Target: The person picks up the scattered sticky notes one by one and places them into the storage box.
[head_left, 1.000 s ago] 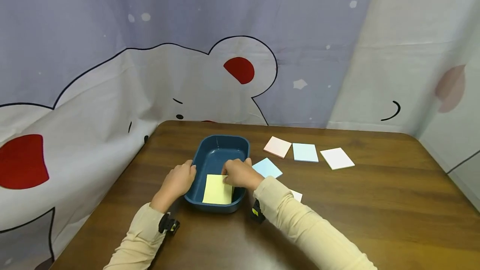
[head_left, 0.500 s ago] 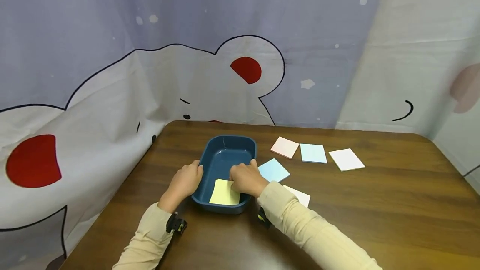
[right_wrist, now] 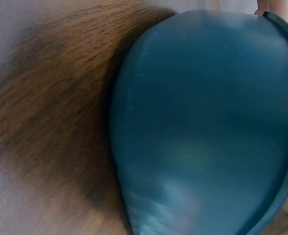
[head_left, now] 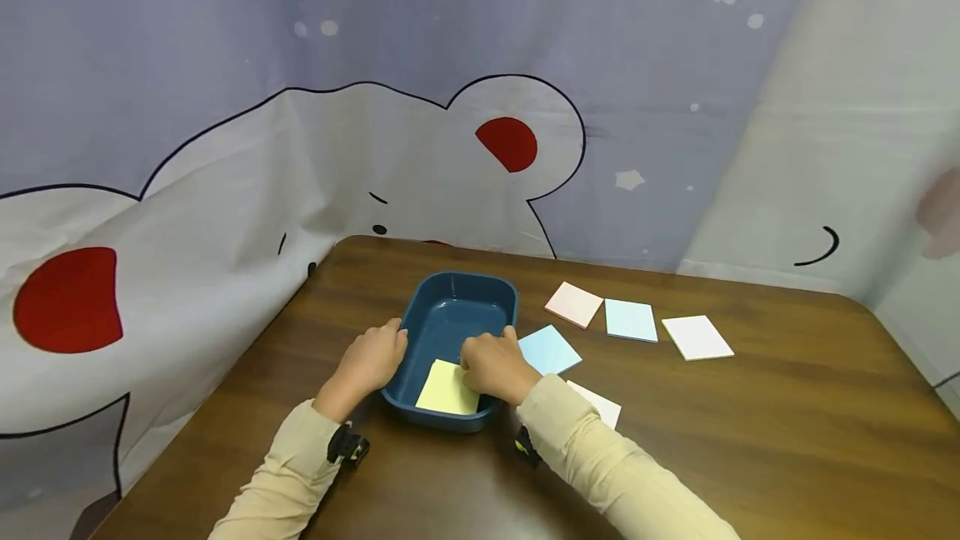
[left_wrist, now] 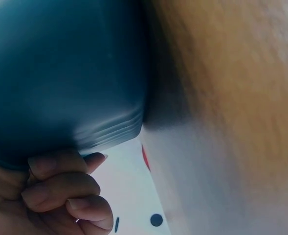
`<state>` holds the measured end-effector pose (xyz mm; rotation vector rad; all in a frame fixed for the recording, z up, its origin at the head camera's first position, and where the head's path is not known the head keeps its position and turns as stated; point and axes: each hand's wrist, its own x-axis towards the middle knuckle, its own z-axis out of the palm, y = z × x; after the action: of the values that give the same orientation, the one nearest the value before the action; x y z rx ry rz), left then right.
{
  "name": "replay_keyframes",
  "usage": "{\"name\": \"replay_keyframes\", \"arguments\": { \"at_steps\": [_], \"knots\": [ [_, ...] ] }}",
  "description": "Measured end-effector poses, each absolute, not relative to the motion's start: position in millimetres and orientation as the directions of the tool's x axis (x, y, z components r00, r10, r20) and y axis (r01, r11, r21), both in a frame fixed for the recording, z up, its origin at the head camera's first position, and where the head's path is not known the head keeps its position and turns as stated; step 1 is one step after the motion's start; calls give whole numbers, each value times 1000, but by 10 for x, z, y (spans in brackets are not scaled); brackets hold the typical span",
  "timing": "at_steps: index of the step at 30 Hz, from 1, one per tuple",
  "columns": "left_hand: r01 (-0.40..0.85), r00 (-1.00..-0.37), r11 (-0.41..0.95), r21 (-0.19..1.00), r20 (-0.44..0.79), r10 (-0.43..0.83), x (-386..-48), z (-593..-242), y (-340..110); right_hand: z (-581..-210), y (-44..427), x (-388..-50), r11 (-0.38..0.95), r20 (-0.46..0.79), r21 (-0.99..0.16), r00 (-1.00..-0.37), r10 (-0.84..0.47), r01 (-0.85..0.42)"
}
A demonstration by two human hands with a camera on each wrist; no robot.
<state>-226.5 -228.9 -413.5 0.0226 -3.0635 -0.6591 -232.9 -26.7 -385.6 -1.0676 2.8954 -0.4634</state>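
Note:
A dark blue rectangular bin [head_left: 444,317] sits on the wooden table, its outer wall [left_wrist: 60,83] filling much of the left wrist view. My left hand [head_left: 371,359] grips its left rim, fingers [left_wrist: 65,183] curled against the outside. Reaching over the right rim, my right hand [head_left: 498,365] has its fingers bent down at the upper right of a yellow square of paper [head_left: 446,390] inside the bin's near end. The fingertips are largely hidden; they appear to pinch the paper. In the right wrist view the bin's wall [right_wrist: 202,112] covers most of the picture.
Right of the bin lie a light blue square [head_left: 549,350] and a white one [head_left: 596,402] partly under my right sleeve. Farther back are a pink square [head_left: 573,305], a pale blue one [head_left: 631,320] and a white one [head_left: 697,337]. A patterned curtain [head_left: 420,165] hangs behind the table.
The yellow paper, larger and higher in view a second ago, now lies lower in the bin. My right hand has moved down slightly with it; my left hand keeps its grip. The view has shifted.

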Motion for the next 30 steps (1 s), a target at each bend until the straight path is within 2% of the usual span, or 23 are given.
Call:
{"name": "replay_keyframes", "arguments": {
  "at_steps": [7, 15, 30],
  "knots": [
    [-38, -999, 908, 417, 2, -43, -2164, -4148, -2446, -3837, -418, -2336, 703, 58, -265, -739, -671, -660],
    [-17, -999, 908, 418, 19, -27, -2196, -4127, -2460, -3804, -423, -2389, 701, 60, -285, -742, -668, -654],
    [-3, -1000, 903, 430, 14, -10, -2219, -4151, -2453, -3610, -159, -2372, 677, 165, -298, -735, -657, -673]
  ]
}}
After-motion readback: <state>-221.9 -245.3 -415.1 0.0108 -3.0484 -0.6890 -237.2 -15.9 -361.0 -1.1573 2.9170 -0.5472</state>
